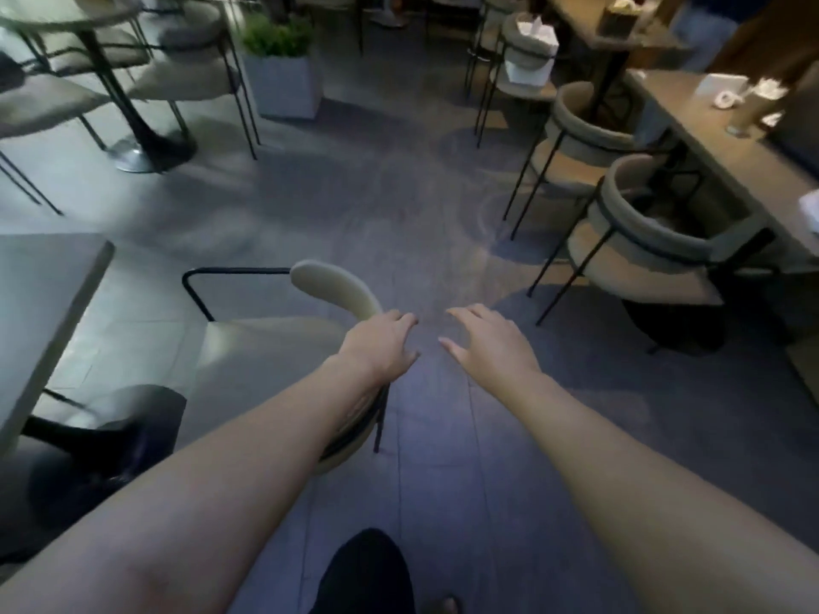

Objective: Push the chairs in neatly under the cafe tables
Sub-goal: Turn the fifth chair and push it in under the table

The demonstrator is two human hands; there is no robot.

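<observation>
Reaching forward over a grey tiled floor (399,192), both bare arms stretch out from the bottom of the view. The left hand (381,343) lies palm-down on the curved padded backrest of a cream chair (266,347), fingers spread and relaxed, not closed around the rail; whether it presses on the backrest or only rests there cannot be told. The right hand (487,343) hovers just beside it over bare floor, fingers splayed, holding nothing and touching nothing.

The cream chair stands at lower left with its seat facing a grey worktop (40,312) at the left edge. The seat is near that worktop but not tucked under it; a strip of floor shows between them. A black metal armrest loops out from the far end of the backrest.

On the right, two round-backed chairs, a nearer chair (656,241) and a farther chair (580,126), sit close against a long worktop (727,144), their seats partly beneath its edge. That worktop carries small items too blurred to name. At upper left, more chairs ring a round table (66,11) on a pedestal base. A green plant in a pale square planter (283,77) stands on the floor beyond them.
</observation>
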